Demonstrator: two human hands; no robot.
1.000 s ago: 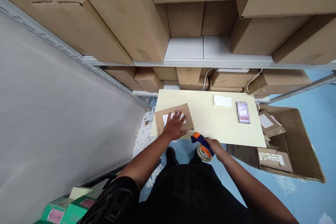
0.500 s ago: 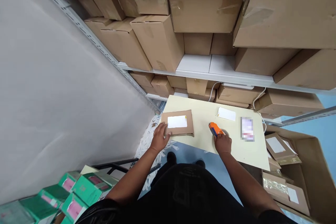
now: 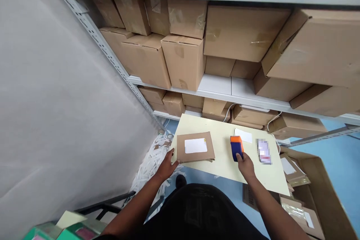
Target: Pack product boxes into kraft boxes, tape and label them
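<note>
My right hand [image 3: 245, 165] grips an orange and dark blue tape dispenser [image 3: 236, 147] over the table [image 3: 222, 135]. A flat brown cardboard box [image 3: 209, 152] with a white label [image 3: 195, 145] on top lies at the table's left part. At the box's lower left corner is my left hand [image 3: 168, 165], thumb and fingers apart, holding nothing. Whether its thumb touches the cardboard I cannot tell for sure. Behind the dispenser lie white labels [image 3: 244, 136]. A pixelated phone-like object [image 3: 263, 151] rests to the right.
Shelves [image 3: 213, 84] full of cardboard boxes stand behind the table. A large open carton [image 3: 323, 180] with labelled parcels is at the right. White paper scraps [image 3: 146, 165] cover the floor at the left, near a grey wall [image 3: 70, 112] and green boxes [image 3: 71, 232].
My right hand has raised and turned the tape dispenser, whose blue side now shows. My left hand has slid off the box top to its left corner. The view has tilted upward.
</note>
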